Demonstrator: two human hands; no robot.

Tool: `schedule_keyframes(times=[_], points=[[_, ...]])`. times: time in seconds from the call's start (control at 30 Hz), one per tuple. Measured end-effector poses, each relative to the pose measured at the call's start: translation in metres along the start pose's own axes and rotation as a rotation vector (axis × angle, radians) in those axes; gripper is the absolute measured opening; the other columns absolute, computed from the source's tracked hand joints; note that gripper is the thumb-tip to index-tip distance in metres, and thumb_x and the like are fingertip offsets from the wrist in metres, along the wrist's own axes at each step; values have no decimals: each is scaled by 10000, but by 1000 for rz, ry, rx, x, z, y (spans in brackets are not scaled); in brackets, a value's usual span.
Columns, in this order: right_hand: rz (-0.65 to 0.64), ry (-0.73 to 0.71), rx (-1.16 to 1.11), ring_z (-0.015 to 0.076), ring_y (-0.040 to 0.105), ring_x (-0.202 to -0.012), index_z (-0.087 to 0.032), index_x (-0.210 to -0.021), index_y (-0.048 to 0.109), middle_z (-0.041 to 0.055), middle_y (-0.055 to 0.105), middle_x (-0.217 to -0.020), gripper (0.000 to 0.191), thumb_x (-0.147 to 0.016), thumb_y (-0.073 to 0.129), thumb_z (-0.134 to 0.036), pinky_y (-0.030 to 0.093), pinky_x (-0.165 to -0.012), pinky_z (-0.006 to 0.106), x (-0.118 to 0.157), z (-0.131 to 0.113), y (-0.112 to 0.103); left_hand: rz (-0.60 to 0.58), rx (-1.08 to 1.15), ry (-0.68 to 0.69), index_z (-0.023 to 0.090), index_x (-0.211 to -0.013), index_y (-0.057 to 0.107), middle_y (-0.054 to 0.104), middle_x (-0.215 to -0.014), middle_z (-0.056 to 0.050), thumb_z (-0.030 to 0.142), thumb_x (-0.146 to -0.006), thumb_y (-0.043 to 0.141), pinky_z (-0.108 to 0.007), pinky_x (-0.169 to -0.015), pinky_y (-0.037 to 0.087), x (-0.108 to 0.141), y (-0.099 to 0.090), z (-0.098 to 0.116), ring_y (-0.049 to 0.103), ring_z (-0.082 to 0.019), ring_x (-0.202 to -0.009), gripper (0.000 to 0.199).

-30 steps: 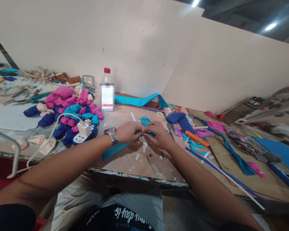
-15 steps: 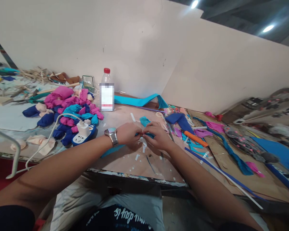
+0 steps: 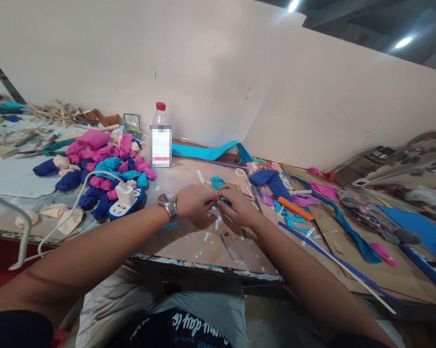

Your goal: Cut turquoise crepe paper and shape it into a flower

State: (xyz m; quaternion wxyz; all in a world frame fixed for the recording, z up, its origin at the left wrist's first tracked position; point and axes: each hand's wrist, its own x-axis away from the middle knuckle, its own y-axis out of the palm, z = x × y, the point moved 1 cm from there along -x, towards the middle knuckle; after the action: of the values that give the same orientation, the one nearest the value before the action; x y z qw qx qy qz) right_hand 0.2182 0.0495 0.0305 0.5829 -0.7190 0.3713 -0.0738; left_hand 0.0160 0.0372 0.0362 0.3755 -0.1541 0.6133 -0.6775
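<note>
My left hand, with a metal watch on its wrist, and my right hand meet over the middle of the table. Their fingers are pinched together around a teal fabric piece, whose rounded end sticks out beyond the fingertips. The rest of it is mostly covered by my fingers. A small bit of light blue strip shows beneath my left wrist. Small white paper scraps lie on the tabletop below my hands.
On the left is a pile of pink, navy and teal fabric bundles beside a power strip with a white cable. A red-capped bottle stands near the wall. An orange-handled tool and fabric strips lie to the right.
The light blue strip under my left wrist shows much less than before. My fingertips have shifted slightly around the teal piece; both hands keep nearly the same place.
</note>
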Motion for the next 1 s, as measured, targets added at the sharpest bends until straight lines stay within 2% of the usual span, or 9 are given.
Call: schedule_keyframes(times=[0.2, 0.33, 0.6, 0.77, 1.0], points=[[31, 14, -18, 267, 581, -986, -206, -918, 630, 90, 680, -945, 124, -963, 530, -264, 409, -902, 443, 0, 1, 0, 17, 83, -29, 207, -904, 728, 750, -882, -63, 367, -999, 498, -302, -657, 376, 1, 0, -2, 683, -215, -821, 296], [71, -5, -39, 264, 598, -982, -218, -945, 647, 81, 696, -946, 88, -946, 585, -280, 424, -907, 443, 0, 3, -1, 35, 132, -45, 204, -874, 717, 721, -816, -50, 346, -980, 535, -296, -652, 367, 2, 0, -3, 662, -203, -787, 255], [46, -26, -4, 271, 593, -979, -210, -945, 643, 91, 693, -931, 127, -967, 534, -272, 423, -902, 450, -1, 0, -2, 56, 186, -26, 214, -923, 737, 734, -861, -45, 296, -939, 576, -288, -703, 397, 1, 3, -4, 654, -197, -804, 182], [67, -8, -15, 266, 600, -981, -214, -931, 648, 82, 696, -929, 98, -947, 572, -274, 420, -904, 441, 0, 1, -2, 12, 232, -82, 196, -781, 717, 733, -782, -39, 320, -942, 581, -286, -680, 392, 1, 1, -5, 651, -185, -743, 245], [73, -23, 1, 269, 600, -1007, -214, -918, 682, 76, 712, -905, 94, -926, 600, -257, 408, -928, 448, 0, 1, -4, -38, 344, -86, 186, -753, 744, 764, -771, -32, 328, -956, 577, -273, -661, 395, 0, 0, -7, 673, -168, -717, 299]])
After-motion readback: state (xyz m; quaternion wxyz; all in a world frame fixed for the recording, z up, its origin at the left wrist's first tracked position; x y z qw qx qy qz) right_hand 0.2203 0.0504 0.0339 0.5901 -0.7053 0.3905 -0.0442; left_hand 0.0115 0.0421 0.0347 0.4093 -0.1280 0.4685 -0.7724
